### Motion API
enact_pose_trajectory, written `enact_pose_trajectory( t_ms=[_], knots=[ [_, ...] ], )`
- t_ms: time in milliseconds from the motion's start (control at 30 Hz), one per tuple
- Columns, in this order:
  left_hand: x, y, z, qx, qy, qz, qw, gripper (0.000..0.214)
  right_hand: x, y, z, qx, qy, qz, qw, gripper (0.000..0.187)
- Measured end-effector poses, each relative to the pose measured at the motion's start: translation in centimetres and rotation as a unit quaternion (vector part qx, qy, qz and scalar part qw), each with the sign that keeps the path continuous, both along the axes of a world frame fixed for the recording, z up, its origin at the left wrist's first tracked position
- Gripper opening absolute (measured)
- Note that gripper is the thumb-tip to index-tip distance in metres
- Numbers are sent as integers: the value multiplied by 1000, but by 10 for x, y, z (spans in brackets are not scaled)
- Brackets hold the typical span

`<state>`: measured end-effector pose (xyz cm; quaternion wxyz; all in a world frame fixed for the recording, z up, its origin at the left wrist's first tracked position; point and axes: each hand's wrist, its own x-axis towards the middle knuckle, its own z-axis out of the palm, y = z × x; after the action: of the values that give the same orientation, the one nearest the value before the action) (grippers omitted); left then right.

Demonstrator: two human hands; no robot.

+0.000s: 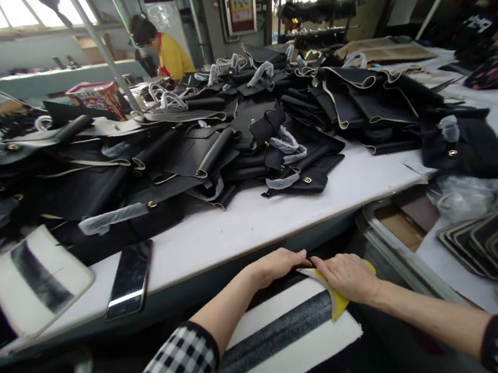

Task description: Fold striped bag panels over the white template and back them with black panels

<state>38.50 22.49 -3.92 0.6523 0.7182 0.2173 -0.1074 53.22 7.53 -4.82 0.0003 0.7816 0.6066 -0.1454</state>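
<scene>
A white panel with a broad dark stripe [274, 335] lies tilted in front of me, below the table edge, its underside black. My left hand [284, 264] is closed on the panel's far edge, fingertips partly hidden. Close beside it, my right hand [347, 277] is closed at the panel's far right corner, thumb pointing towards the left fingers. A yellow piece with a pale curled edge [339, 304] sticks out from under the right hand; its kind is unclear. Both hands nearly touch at the fingertips.
The white table [237, 230] bears a heap of black leather bag pieces [204, 149] with plastic-wrapped handles. A phone [131, 279] lies near its edge, beside another striped white panel [43, 281]. Stacked dark panels [487, 242] stand at right. A person in yellow [174, 56] works behind.
</scene>
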Motion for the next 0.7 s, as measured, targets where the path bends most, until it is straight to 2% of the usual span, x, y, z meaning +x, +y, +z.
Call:
enact_pose_trajectory(
  t_ms=[167,333,400,500,700],
  knots=[
    [5,3,-10,-70,11,54,996,44,12,-16,-22,-2,92,-63,994,89],
    [9,0,-9,-75,8,79,994,34,20,-2,-19,29,87,-101,991,83],
    [9,0,-8,-76,4,77,994,29,23,11,-14,38,67,-81,994,79],
    [9,2,-7,-67,21,81,994,24,29,27,-8,37,29,-17,999,75],
    [12,4,-9,-44,51,56,996,30,41,35,1,9,-33,100,994,69]
  ],
)
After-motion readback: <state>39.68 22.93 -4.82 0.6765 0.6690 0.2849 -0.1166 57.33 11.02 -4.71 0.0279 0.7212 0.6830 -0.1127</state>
